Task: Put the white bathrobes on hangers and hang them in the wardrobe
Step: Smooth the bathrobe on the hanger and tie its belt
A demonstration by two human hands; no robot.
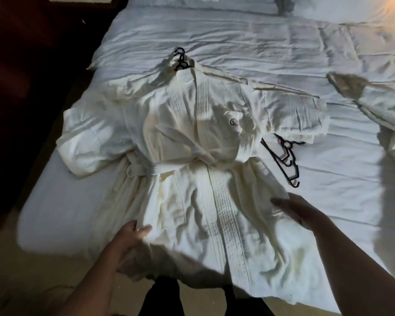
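Both hands are on the skirt of the bathrobe [192, 156]: left hand [132, 233] pinches its edge, right hand [299, 213] lies flat, fingers straight, likely smoothing it. Beyond the right hand lie spare hangers [287, 156]; farther off, black hooks [180, 58] poke from the collar.

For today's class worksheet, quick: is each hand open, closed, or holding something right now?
Left hand: grips the lower edge of the robe.
Right hand: open, fingers straight, resting on the robe.
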